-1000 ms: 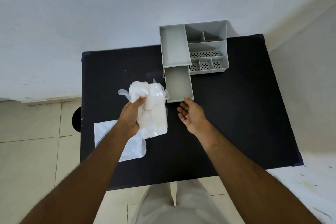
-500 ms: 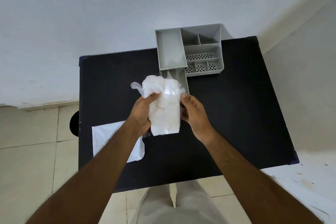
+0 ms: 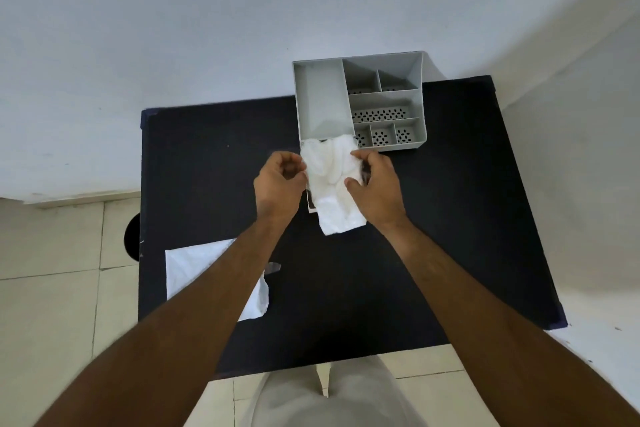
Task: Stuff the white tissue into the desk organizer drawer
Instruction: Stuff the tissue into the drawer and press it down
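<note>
Seen from above at the near edge: pale trousers (image 3: pixel 332 399) against a tiled floor (image 3: pixel 52 305), two bare forearms reaching out over a black table (image 3: pixel 433 218). On the table's near left, a flat white sheet (image 3: pixel 194 267), partly crossed by the left forearm, with a small clear scrap (image 3: pixel 273 267) just beside it. Farther in, near the table's middle, the left hand (image 3: pixel 278 184), fingers curled inward and pinching the left edge of the white tissue (image 3: pixel 332 184). To its right, the right hand (image 3: pixel 375 189), closed on the tissue's right side, thumb pressed on the top of the wad and fingertips at its far corner. Between the hands, the tissue bunched and lying over the pulled-out drawer (image 3: pixel 311 203), of which only a thin strip of the left rim shows; near end of the tissue hanging past the drawer's front onto the table, far end touching the organizer's front. Beyond, at the table's far edge, the grey desk organizer (image 3: pixel 358 104), one long tray on the left and smaller perforated compartments on the right. Farthest, a plain white wall (image 3: pixel 242 10).
</note>
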